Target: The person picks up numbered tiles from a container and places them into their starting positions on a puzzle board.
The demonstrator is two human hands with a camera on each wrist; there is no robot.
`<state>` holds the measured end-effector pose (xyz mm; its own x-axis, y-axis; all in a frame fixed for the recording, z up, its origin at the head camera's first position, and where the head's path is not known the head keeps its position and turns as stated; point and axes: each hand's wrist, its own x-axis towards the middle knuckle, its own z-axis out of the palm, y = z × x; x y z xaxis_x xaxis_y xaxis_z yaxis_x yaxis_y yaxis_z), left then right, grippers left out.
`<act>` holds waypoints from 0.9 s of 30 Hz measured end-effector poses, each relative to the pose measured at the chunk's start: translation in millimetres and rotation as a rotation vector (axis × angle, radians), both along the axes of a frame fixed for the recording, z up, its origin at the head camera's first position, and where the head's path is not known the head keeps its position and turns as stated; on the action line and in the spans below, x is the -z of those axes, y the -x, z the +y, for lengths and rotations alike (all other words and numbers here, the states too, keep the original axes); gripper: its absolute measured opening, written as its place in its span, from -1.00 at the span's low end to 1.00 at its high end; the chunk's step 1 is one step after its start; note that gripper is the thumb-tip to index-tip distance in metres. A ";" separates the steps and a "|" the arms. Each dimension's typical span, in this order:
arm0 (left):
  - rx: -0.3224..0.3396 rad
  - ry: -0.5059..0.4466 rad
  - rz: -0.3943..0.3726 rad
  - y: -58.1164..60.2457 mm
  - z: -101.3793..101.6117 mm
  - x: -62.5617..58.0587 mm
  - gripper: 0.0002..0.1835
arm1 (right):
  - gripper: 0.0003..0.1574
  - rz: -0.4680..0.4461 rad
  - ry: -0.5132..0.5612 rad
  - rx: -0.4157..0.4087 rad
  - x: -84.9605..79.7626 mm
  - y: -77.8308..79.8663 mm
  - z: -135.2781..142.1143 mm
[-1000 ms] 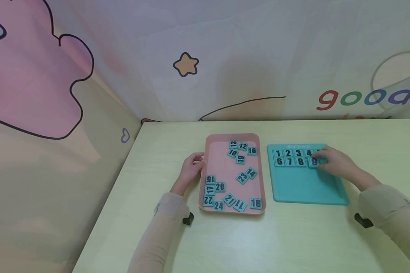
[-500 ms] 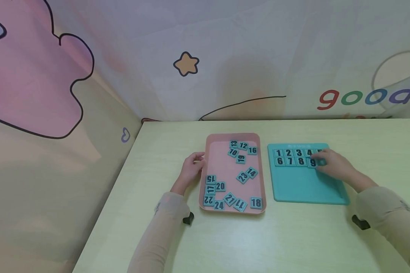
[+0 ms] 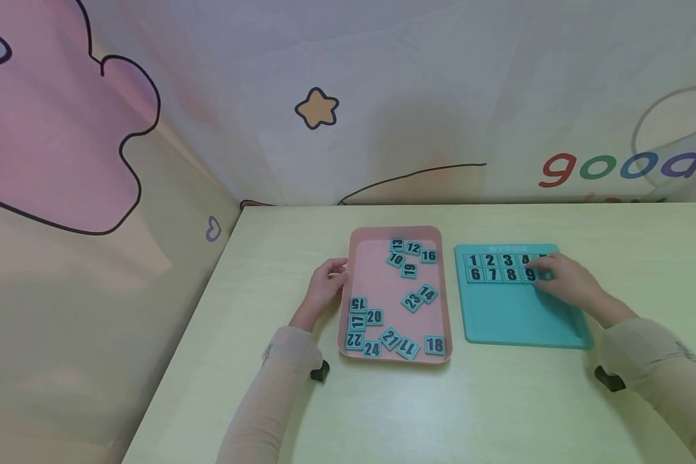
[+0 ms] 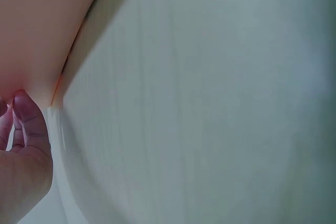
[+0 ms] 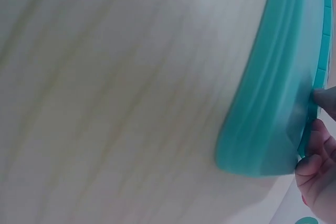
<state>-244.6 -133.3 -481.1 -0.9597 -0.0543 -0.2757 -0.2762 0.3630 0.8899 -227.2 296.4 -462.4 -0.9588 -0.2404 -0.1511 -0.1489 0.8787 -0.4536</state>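
My right hand (image 3: 571, 280) is over the teal board (image 3: 522, 316), its thumb and fingers around the number 9 tile (image 3: 530, 275) at the end of the second row. In the right wrist view the thumb and fingertips are at the tile row's edge, near the board's corner. Tiles 1 to 8 lie in two rows along the board's top; the 5 is mostly hidden by the hand. My left hand (image 3: 323, 287) holds the left rim of the pink tray (image 3: 383, 283). In the left wrist view its curled fingers (image 4: 31, 119) touch the tray's outer wall.
Several loose number tiles lie in the tray, among them the 18 (image 3: 434, 345), the 23 (image 3: 412, 301) and the 12 (image 3: 413, 247), turned various ways. Tray and board stand side by side on a pale wooden table (image 3: 499, 412). A printed cloth wall (image 3: 383, 129) rises behind.
The 9 tile has shifted slightly left and away, and now sits more in line with the 8. My right hand has moved a little left with it; my left hand has stayed.
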 end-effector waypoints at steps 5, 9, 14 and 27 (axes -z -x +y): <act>0.001 0.002 -0.004 -0.1 -0.6 1.5 -0.65 | -0.56 0.027 0.002 -0.003 -2.6 0.7 -2.9; -0.002 0.003 0.000 0.1 -0.9 2.4 -0.66 | -0.54 0.053 0.000 0.004 -7.4 2.4 -7.7; -0.001 0.000 0.022 1.3 -1.0 3.7 -0.66 | -0.52 0.070 0.033 -0.003 -15.0 3.0 -18.1; 0.009 -0.011 0.023 0.7 -1.9 3.5 -0.65 | -0.56 0.132 0.046 -0.119 -27.8 1.5 -55.7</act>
<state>-245.3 -135.2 -484.6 -0.9661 -0.0424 -0.2545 -0.2527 0.3556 0.8998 -228.7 240.7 -434.6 -0.9340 -0.3572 -0.0117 -0.3117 0.8303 -0.4621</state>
